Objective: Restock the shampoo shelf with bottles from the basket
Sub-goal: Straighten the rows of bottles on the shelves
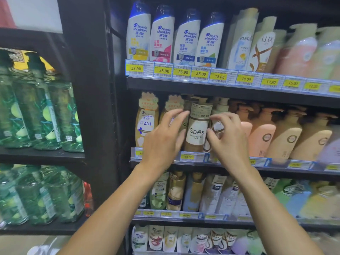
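A brown and white Spes pump bottle [196,133] stands upright at the front of the middle shelf [193,159], above a 49.00 price tag. My left hand [163,138] is at its left side, with straight fingers reaching over the neighbouring bottle and the thumb against the Spes bottle. On the other side, my right hand [228,138] has loosely curved fingers, and its thumb and index tip touch the bottle's right edge. Neither hand wraps round the bottle. The basket is out of view.
A Head & Shoulders 2-in-1 bottle [147,124] stands left of my hands and pink and beige pump bottles [263,135] stand to the right. Shelves above and below are packed with shampoo. A black rack [42,155] of green bottles stands at the left.
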Demonstrator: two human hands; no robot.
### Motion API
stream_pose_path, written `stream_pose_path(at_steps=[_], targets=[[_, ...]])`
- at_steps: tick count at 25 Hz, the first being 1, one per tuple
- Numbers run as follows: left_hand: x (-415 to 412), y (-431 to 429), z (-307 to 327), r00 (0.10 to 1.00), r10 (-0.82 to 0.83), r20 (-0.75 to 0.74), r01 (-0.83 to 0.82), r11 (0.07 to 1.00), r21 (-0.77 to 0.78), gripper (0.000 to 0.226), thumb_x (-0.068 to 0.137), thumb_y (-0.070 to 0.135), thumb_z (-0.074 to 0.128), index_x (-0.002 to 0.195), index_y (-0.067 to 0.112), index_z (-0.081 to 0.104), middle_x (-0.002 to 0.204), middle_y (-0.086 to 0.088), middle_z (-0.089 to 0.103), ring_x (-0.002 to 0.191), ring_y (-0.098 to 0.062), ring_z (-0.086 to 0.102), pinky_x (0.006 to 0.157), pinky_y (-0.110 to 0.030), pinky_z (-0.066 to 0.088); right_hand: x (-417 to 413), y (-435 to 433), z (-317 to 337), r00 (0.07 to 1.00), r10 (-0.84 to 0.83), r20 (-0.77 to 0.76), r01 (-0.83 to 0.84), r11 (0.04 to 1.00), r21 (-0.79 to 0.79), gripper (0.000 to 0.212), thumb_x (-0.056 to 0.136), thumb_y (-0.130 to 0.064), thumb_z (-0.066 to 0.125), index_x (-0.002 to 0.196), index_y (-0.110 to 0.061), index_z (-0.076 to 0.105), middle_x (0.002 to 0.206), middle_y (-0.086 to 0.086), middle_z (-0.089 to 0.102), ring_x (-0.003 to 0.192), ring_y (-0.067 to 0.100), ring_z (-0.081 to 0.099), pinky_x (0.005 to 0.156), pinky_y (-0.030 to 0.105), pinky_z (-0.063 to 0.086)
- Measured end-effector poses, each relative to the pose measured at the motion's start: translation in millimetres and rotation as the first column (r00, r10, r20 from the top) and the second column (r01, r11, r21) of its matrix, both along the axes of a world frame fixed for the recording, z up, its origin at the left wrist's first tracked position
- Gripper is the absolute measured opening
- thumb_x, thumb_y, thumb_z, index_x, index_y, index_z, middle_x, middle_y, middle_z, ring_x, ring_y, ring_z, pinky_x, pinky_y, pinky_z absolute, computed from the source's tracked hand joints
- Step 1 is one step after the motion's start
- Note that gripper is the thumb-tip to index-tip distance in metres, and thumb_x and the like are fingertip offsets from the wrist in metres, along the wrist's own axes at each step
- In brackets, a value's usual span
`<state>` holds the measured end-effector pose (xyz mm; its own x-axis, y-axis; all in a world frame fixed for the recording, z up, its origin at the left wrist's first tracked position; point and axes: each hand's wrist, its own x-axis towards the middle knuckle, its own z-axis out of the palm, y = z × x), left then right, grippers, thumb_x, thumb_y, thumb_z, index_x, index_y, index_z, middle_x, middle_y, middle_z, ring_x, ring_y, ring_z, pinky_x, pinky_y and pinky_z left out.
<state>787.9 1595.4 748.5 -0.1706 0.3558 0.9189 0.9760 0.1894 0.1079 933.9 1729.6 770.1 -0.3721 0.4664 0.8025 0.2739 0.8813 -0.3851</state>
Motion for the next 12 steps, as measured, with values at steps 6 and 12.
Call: stream_pose_path(at_steps=[6, 12], targets=[[22, 50, 41, 0.964, 0.253, -0.085, -0.265, 0.940, -0.215, 0.057, 0.102, 0.036, 0.059, 0.154, 0.021, 0.041, 0.154, 0.001, 0.046, 0.076, -0.037, 0.072, 0.055, -0.034, 0.038, -2, 19, 13, 0.945, 0.007, 0.326, 0.046, 0.987, -0.153, 0.040, 0.088, -0.047, 0.064, 0.122, -0.026, 0.062, 0.097, -0.008, 0.073, 0.097, 0.022, 0.069, 0.085, 0.040, 0.056], [16, 55, 63, 0.926, 0.332, -0.179, -0.369, 0.899, -0.236, 0.037, 0.102, 0.035, 0.060, 0.135, 0.022, 0.054, 0.113, -0.003, 0.067, 0.077, -0.034, 0.072, 0.053, -0.035, 0.036, -12, 15, -16, 0.840, 0.002, 0.542, 0.153, 0.959, -0.241, 0.040, 0.087, -0.060, 0.053, 0.103, -0.025, 0.065, 0.094, -0.002, 0.072, 0.090, 0.029, 0.067, 0.076, 0.040, 0.057]])
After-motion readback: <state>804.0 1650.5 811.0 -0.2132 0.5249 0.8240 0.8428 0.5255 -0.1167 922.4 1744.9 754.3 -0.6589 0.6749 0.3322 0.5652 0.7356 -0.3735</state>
